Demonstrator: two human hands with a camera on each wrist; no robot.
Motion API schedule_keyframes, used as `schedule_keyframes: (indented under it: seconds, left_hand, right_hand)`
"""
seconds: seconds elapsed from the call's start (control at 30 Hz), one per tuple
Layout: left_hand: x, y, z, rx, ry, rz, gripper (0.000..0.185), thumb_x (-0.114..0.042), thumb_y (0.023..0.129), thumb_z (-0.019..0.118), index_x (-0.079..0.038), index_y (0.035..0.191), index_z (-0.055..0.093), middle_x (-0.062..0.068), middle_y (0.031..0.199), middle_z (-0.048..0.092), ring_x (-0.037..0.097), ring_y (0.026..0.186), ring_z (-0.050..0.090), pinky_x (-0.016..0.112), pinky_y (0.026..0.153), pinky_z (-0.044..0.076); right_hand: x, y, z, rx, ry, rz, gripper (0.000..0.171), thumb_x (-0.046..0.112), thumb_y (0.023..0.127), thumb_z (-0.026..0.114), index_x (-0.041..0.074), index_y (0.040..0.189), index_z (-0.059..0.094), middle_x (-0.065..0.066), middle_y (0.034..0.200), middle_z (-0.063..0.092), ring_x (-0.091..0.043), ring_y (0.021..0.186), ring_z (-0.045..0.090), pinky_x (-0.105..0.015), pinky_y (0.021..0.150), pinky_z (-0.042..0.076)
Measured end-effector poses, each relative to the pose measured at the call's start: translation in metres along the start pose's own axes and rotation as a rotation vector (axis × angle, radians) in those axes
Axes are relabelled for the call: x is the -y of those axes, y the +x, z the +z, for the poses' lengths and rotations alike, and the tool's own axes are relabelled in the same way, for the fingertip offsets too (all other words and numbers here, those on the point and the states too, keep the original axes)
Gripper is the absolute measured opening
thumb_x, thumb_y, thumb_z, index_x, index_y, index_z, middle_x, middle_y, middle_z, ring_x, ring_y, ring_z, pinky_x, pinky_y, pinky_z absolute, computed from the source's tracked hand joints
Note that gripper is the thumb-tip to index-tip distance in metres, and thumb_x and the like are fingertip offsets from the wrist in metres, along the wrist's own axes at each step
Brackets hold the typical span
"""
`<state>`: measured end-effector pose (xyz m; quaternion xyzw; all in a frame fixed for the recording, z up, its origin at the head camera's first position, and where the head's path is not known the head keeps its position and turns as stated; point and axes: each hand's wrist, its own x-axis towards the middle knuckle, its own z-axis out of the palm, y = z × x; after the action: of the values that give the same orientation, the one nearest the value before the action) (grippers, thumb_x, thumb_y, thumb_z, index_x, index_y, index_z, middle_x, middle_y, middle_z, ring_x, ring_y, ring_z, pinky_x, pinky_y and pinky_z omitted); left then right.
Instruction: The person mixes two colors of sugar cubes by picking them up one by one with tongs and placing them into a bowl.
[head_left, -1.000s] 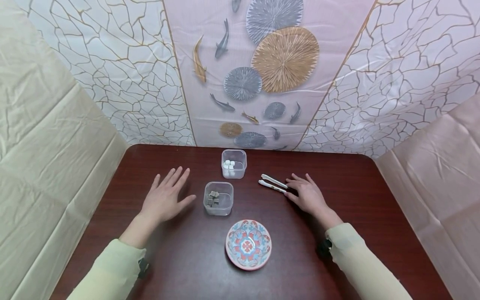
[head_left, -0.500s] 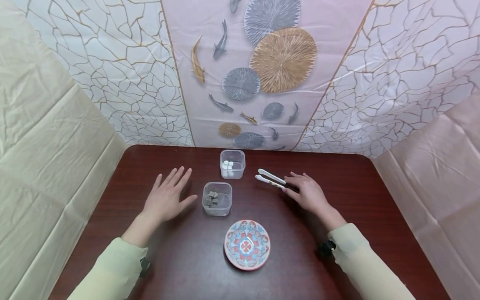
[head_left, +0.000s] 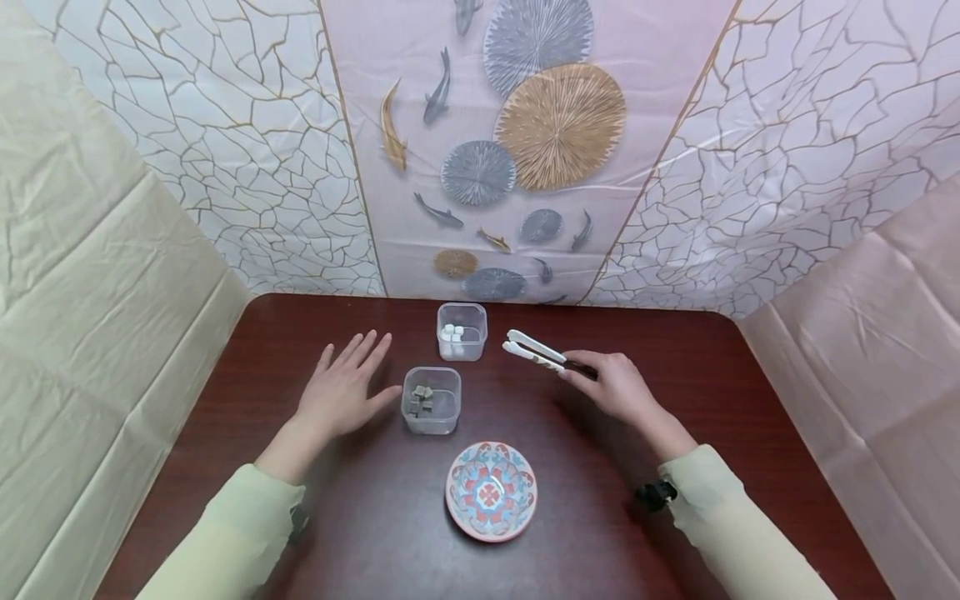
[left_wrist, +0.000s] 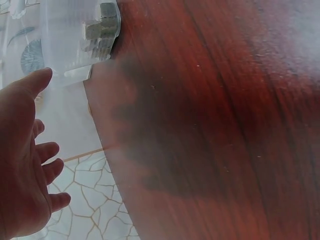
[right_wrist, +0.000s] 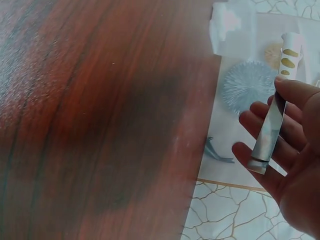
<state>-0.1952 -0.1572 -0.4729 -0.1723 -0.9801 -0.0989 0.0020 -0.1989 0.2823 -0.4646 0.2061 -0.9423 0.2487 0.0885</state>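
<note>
My right hand [head_left: 618, 390] holds a pair of tongs [head_left: 534, 355] with white tips and a dark, shiny handle. The tips point left, slightly apart, with nothing between them. In the right wrist view, thumb and fingers lie around the tongs [right_wrist: 270, 131]. My left hand [head_left: 341, 393] has its fingers spread and holds nothing. Its thumb points at a clear square container [head_left: 447, 423] with several grey-brown cubes [head_left: 422, 397]; whether they touch cannot be told. Behind it stands a second clear container [head_left: 474, 352] with several white cubes [head_left: 452, 332].
A patterned plate [head_left: 491, 492] with a red rim sits on the dark red-brown table [head_left: 375, 533], in front of the containers. Patterned cloth [head_left: 300, 150] hangs behind the table's back edge, and beige cloth [head_left: 97, 333] hangs at the sides.
My right hand has taken hold of the tongs and raised them, their tips shifting up and left. The left hand stays spread and sits slightly closer to the grey-brown cubes' container.
</note>
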Motion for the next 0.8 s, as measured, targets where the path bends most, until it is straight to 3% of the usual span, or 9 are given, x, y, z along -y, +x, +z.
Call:
schedule_keyframes:
  seconds: [0.2,0.43,0.67,0.8]
  left_hand:
    - [-0.002,0.008,-0.007,0.014,-0.020,0.013,0.085,-0.054,0.105,0.060,-0.014,0.171,0.026,0.018,0.174,0.029,0.039,0.161,0.027,0.069,0.130,0.015]
    - [0.003,0.019,-0.017,0.034,-0.038,0.002,0.084,-0.053,0.106,0.059,-0.012,0.171,0.025,0.019,0.174,0.028,0.040,0.161,0.026,0.068,0.131,0.014]
    - [0.008,0.039,-0.024,0.072,-0.105,-0.009,0.085,-0.055,0.106,0.056,-0.009,0.171,0.024,0.022,0.173,0.029,0.042,0.160,0.027,0.066,0.131,0.015]
    - [0.007,0.053,-0.025,0.119,-0.193,-0.021,0.085,-0.055,0.108,0.053,-0.007,0.171,0.023,0.024,0.173,0.028,0.043,0.159,0.028,0.064,0.131,0.019]
  right_hand:
    - [0.006,0.006,-0.008,0.069,0.120,0.023,0.022,0.016,0.099,0.078,0.009,0.120,0.080,-0.004,0.108,0.080,-0.016,0.089,0.069,-0.039,0.079,0.060]
    - [0.006,0.015,-0.017,0.238,0.310,0.094,0.022,0.013,0.102,0.074,0.004,0.122,0.078,-0.012,0.097,0.081,-0.020,0.087,0.076,-0.026,0.072,0.061]
    - [0.004,0.020,-0.025,0.309,0.416,0.131,0.027,0.009,0.103,0.070,-0.003,0.126,0.074,-0.017,0.100,0.081,-0.010,0.081,0.075,-0.039,0.071,0.067]
    - [0.004,0.025,-0.027,0.347,0.442,0.151,0.028,0.011,0.103,0.071,-0.002,0.127,0.074,-0.019,0.104,0.081,-0.017,0.088,0.078,-0.042,0.075,0.068]
